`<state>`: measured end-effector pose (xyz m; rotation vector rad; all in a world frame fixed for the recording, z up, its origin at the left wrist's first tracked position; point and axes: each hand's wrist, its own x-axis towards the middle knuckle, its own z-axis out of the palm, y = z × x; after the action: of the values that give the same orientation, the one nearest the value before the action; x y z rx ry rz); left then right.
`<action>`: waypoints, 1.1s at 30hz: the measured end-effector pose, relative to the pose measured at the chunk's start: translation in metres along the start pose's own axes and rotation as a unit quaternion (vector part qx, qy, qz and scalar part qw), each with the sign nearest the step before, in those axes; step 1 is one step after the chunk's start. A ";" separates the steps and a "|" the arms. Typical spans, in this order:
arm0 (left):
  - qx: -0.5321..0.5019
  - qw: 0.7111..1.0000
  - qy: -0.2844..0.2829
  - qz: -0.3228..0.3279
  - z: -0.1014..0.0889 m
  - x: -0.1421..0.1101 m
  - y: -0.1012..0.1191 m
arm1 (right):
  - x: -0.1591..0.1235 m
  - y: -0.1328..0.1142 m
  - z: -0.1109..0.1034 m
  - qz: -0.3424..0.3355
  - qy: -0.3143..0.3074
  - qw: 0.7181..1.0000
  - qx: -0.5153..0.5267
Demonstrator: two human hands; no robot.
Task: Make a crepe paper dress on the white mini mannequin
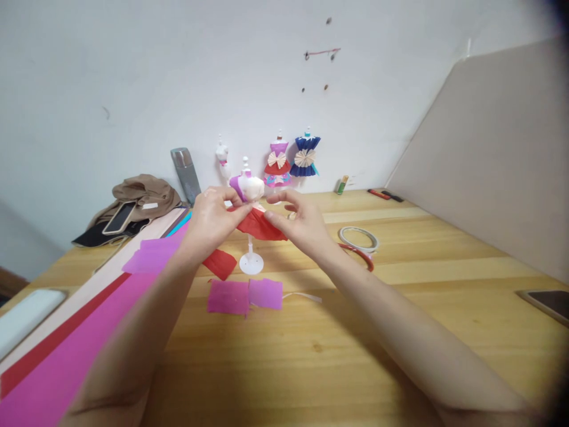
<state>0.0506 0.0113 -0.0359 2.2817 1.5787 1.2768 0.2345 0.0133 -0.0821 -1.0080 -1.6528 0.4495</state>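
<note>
A small white mannequin (249,185) on a round white stand (251,264) rises at the middle of the wooden table (400,308). Its torso carries purple and white paper. Around its waist hangs a red crepe paper skirt (256,224). My left hand (212,214) pinches the skirt's left edge at the waist. My right hand (297,220) pinches the skirt's right side. A loose red paper strip (220,263) lies under my left wrist. Two pink paper squares (244,295) rest in front of the stand.
Pink and red paper sheets (66,356) cover the table's left. Two dressed mannequins (291,159) and a bare one (223,161) stand by the wall, beside a grey bottle (185,175). A tape roll (359,238), red scissors handle (361,256), brown bag with phone (133,207) and tablet (546,302) lie around.
</note>
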 end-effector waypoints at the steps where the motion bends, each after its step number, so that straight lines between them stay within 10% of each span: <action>1: 0.001 1.000 -0.002 0.002 0.001 0.000 -0.001 | 0.001 0.000 0.003 0.000 0.002 1.000 0.009; 16: -0.034 0.999 0.001 -0.037 0.006 0.001 -0.003 | 0.010 -0.001 0.027 0.051 0.020 0.991 0.119; 33: -0.353 0.931 -0.064 -0.066 0.019 0.012 -0.031 | 0.010 -0.003 0.022 0.094 -0.021 0.980 0.173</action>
<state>0.0416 0.0418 -0.0567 1.7287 0.9768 1.3390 0.2130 0.0242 -0.0807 -0.8989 -1.4573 0.8581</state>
